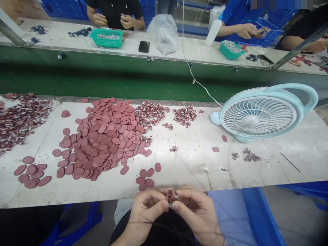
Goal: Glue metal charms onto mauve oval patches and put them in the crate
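Note:
My left hand (151, 209) and my right hand (196, 208) meet at the table's near edge, fingertips pinched together. Between them is a small maroon piece (170, 196), curved and pressed in my left fingers. A tiny maroon part with whitish and orange bits (175, 194) sits at my right fingertips. Whether the two are joined I cannot tell. Just beyond my hands lies a small group of flat maroon oval discs (146, 178). Farther left rises a large heap of the same discs (107, 136). Small maroon parts (151, 114) lie in clusters right of the heap.
A light-blue fan (261, 114) stands at the right, its white cord (194, 81) running up. More small parts (23, 118) pile at far left. Beyond the green conveyor channel (115, 78), co-workers' hands (125, 22) work beside green trays (106, 42) and a plastic bag (164, 32).

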### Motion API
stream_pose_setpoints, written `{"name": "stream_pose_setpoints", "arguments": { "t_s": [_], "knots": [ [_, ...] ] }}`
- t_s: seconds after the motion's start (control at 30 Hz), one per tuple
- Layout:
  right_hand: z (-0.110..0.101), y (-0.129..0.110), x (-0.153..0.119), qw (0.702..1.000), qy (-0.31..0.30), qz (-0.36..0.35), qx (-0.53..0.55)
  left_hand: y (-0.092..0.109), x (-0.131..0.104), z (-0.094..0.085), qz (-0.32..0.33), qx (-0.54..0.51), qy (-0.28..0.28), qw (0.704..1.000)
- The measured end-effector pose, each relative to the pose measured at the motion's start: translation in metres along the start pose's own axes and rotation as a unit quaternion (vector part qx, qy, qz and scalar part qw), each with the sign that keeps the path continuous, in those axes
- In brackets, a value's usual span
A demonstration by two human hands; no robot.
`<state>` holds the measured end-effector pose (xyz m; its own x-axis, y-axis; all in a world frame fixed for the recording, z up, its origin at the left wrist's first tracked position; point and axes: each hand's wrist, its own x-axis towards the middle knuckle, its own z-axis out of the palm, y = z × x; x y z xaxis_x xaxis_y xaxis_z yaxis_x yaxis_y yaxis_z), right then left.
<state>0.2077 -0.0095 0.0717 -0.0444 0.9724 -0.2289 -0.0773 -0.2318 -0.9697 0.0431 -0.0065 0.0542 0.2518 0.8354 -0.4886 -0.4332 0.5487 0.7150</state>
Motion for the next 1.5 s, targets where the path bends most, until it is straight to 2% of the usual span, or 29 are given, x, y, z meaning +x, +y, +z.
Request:
{"name": "stream_pose_setpoints", "arguments": {
  "t_s": [0.13,0.2,0.23,0.3,0.37,0.43,0.5,0.6,0.67,0.73,0.77,0.83,0.9,0.93,1.0,1.13,1.27,1.5],
  "knots": [
    [-0.008,0.016,-0.003,0.998,0.048,0.025,0.042,0.000,0.009,-0.008,0.024,0.033,0.003,0.999],
    [-0.022,0.028,-0.010,0.991,0.102,0.038,0.076,0.008,0.018,-0.017,0.057,0.121,0.017,0.991],
    [-0.032,0.033,-0.015,0.986,0.135,0.041,0.091,0.013,0.024,-0.022,0.084,0.192,0.030,0.977],
    [-0.056,0.042,-0.026,0.970,0.212,0.040,0.111,0.022,0.039,-0.032,0.148,0.358,0.057,0.920],
    [-0.084,0.048,-0.040,0.948,0.297,0.038,0.109,0.027,0.054,-0.041,0.205,0.490,0.041,0.846],
    [-0.113,0.052,-0.055,0.924,0.370,0.037,0.091,0.027,0.065,-0.047,0.230,0.578,0.006,0.783],
    [-0.140,0.058,-0.067,0.903,0.423,0.037,0.067,0.022,0.072,-0.050,0.231,0.618,-0.016,0.751],
    [-0.177,0.075,-0.080,0.882,0.468,0.046,0.029,0.017,0.074,-0.050,0.237,0.636,-0.019,0.734],
    [-0.196,0.093,-0.082,0.877,0.475,0.067,-0.008,0.018,0.071,-0.047,0.248,0.645,-0.009,0.723],
    [-0.210,0.114,-0.078,0.882,0.457,0.100,-0.055,0.023,0.067,-0.043,0.250,0.630,0.007,0.735],
    [-0.214,0.124,-0.074,0.887,0.440,0.117,-0.080,0.026,0.064,-0.040,0.236,0.610,0.012,0.756],
    [-0.221,0.145,-0.065,0.894,0.403,0.146,-0.132,0.032,0.056,-0.035,0.178,0.538,0.012,0.824],
    [-0.225,0.164,-0.055,0.893,0.376,0.165,-0.183,0.037,0.047,-0.031,0.094,0.435,0.010,0.896],
    [-0.228,0.173,-0.051,0.890,0.367,0.174,-0.208,0.039,0.042,-0.029,0.056,0.384,0.014,0.922],
    [-0.233,0.190,-0.042,0.878,0.354,0.192,-0.258,0.040,0.032,-0.028,0.006,0.307,0.026,0.951],
    [-0.244,0.216,-0.033,0.853,0.322,0.226,-0.342,0.034,0.023,-0.036,-0.013,0.219,0.023,0.975],
    [-0.246,0.229,-0.032,0.831,0.303,0.248,-0.394,0.027,0.022,-0.047,-0.031,0.166,0.035,0.985],
    [-0.242,0.226,-0.030,0.807,0.322,0.256,-0.424,0.035,0.017,-0.035,-0.066,0.108,0.070,0.990]
  ]
}}
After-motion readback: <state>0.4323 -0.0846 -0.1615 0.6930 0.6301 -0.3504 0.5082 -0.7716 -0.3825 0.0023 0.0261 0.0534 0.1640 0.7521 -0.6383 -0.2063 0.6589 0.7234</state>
